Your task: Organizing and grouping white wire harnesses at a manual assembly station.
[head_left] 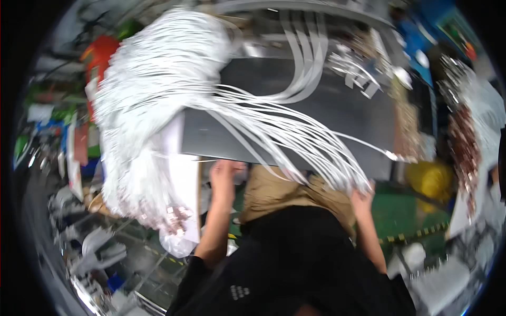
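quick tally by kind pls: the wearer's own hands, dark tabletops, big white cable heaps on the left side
Hands: 2 (left hand, right hand)
Dark tabletop: 1
Big white cable heap: 1
Total: 4

no words or numbers could be read. a small white print (pixel 240 291), set in short rows, stood on the black shirt (pixel 300 253), closer to the body than the left hand (pixel 225 171) and left of the right hand (pixel 362 196), but its characters were too blurred to make out.
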A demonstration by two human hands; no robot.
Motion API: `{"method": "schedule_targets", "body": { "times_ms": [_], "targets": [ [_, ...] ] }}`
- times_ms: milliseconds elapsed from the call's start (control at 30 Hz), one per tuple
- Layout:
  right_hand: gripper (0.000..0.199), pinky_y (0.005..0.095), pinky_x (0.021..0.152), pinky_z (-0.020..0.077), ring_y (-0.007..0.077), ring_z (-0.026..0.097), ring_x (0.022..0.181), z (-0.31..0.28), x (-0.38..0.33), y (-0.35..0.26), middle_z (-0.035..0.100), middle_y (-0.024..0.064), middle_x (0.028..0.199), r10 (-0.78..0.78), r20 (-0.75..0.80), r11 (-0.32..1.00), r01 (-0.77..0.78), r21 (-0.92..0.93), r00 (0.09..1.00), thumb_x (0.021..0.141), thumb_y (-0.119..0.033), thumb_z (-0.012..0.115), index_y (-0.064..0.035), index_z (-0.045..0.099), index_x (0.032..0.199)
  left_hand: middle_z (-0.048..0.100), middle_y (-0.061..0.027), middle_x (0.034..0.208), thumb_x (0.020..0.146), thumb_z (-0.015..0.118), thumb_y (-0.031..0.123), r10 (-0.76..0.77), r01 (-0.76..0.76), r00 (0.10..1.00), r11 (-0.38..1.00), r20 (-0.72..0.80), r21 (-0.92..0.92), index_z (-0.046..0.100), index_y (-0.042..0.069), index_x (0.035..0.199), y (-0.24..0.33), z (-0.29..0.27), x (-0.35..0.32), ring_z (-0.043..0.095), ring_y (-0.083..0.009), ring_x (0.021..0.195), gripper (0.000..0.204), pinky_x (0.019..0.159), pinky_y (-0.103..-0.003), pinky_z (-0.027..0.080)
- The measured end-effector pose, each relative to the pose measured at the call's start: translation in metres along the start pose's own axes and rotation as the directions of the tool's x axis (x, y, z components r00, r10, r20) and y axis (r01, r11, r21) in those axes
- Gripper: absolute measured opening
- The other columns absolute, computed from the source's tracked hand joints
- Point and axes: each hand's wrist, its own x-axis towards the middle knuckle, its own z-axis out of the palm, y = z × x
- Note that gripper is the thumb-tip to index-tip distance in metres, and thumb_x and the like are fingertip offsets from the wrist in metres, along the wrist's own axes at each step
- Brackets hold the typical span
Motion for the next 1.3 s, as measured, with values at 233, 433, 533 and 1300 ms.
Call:
{"method": "schedule_targets", "body": {
  "times_ms": [233,433,533,1300],
  "targets": [
    [0.050,0.0395,0.103,0.0426,0.0325,0.053,0.121,-0.075,0.010,0.083,0.051,0.0236,0.138,0.015,0.064,0.953,0.005,-0.302,0.998,0.097,-0.010,0.063,-0.0002,0.044,0.142,0.072,-0.0089,0.087,0.104,0.052,0.028,-0.071,0.076,0.997,0.964,0.029,-0.256,0.065,0.000,0.092,-0.015,0.020,-0.004,0.067,-0.0151,0.076,0.033,0.074,-0.028,0.055],
    [0.045,0.0392,0.101,0.0427,0.0314,0.054,0.119,-0.095,0.011,0.127,0.045,0.0201,0.140,0.099,0.148,0.822,0.003,-0.569,0.984,0.095,-0.013,0.064,0.0088,0.055,0.134,0.071,-0.0066,0.087,0.105,0.054,0.036,-0.145,0.161,0.985,0.962,0.089,-0.220,0.067,0.001,0.096,-0.009,0.015,-0.005,0.067,-0.0129,0.078,0.038,0.076,-0.026,0.055],
    [0.040,0.0407,0.101,0.0439,0.0315,0.057,0.118,-0.078,0.030,0.073,0.053,0.0246,0.135,-0.264,0.328,0.765,0.405,-0.501,0.907,0.098,-0.018,0.062,0.0057,0.059,0.129,0.071,-0.0066,0.087,0.105,0.054,0.036,-0.157,0.172,0.984,0.958,0.081,-0.228,0.067,0.001,0.096,-0.008,0.012,-0.007,0.067,-0.0126,0.078,0.038,0.076,-0.026,0.055],
    [0.017,0.0440,0.110,0.0342,0.0336,0.051,0.129,-0.032,0.158,-0.254,0.059,0.0132,0.139,-0.583,0.358,0.609,0.684,-0.401,0.729,0.092,-0.016,0.066,-0.0047,0.076,0.100,0.050,-0.0172,0.143,0.079,0.067,0.008,0.332,-0.680,0.257,-0.606,0.908,0.414,0.050,0.014,0.143,0.174,0.077,0.001,0.054,-0.0365,0.119,0.067,0.104,-0.046,0.043]
  ]
}}
